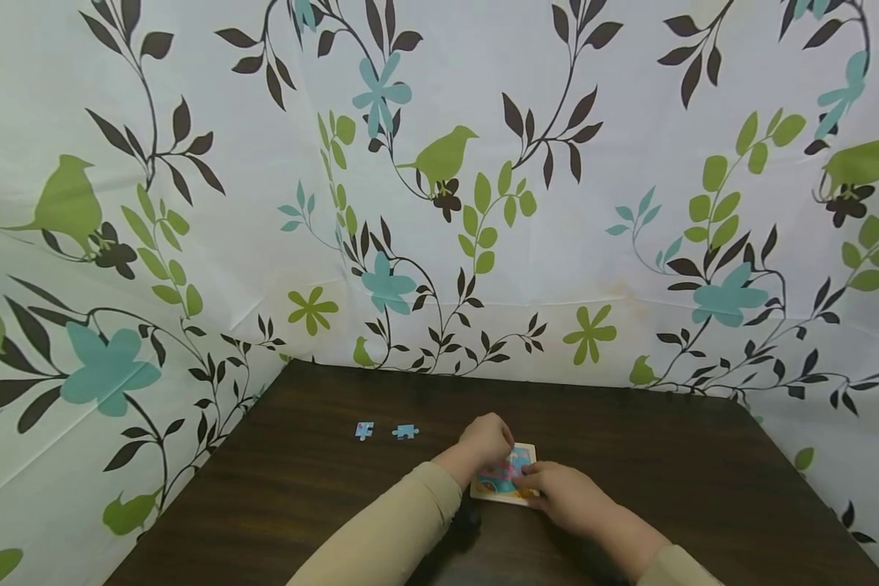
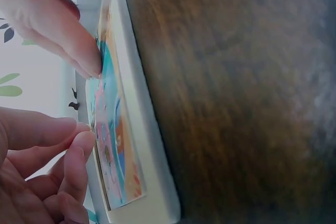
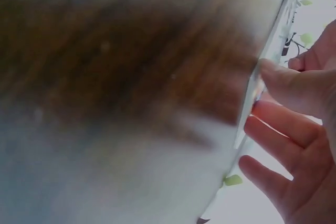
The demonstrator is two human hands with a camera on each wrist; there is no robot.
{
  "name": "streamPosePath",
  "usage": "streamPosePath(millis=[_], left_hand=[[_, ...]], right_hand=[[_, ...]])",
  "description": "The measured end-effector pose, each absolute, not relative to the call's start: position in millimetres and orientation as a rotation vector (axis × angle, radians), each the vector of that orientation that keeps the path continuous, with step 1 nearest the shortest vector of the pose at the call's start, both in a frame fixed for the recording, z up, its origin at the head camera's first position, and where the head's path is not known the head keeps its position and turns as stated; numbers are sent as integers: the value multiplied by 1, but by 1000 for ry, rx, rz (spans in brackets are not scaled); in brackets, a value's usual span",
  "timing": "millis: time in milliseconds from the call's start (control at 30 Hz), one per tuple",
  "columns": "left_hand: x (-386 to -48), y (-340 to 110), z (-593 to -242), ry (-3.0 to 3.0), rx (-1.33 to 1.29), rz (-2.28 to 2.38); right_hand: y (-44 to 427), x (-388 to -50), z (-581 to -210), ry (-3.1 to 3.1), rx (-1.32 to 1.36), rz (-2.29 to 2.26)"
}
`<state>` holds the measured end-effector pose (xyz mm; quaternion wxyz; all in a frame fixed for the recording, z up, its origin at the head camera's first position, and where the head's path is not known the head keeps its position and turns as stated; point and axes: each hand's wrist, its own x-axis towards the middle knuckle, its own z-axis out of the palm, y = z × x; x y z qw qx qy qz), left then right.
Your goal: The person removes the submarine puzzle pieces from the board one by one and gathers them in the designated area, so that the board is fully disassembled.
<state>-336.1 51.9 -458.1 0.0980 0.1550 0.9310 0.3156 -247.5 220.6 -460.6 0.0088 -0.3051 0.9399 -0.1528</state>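
While thumb and fingertips of the left hand (image 1: pixel 486 440) meet at the framed puzzle (image 1: pixel 496 488) (whether they pinch anything: cannot tell), the right hand (image 1: pixel 573 498) holds its right side, thumb against the frame, fingers over the picture. Count: framed puzzle, one, about midway between the table's (image 1: pixel 630 431) left and right edges; loose pieces (image 1: pixel 406 432), two, side by side toward the far left corner. Past the far edge: patterned backdrop (image 1: pixel 483 325), three large green birds.
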Motion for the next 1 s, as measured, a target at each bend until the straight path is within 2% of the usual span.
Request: streamPosePath(millis=[233,567,800,1000], left_hand=[[-331,51,-459,2724,426,1007],[-326,51,-462,2518,289,1344],[-325,51,-463,2426,158,1430],[-322,51,-462,2383,151,1486]], right_hand=[[223,-244,-461,2895,-942,-444],[225,-245,-459,2830,-959,-495],[226,-245,-458,2809,-967,-517],[225,-245,-454,2816,-982,-506]])
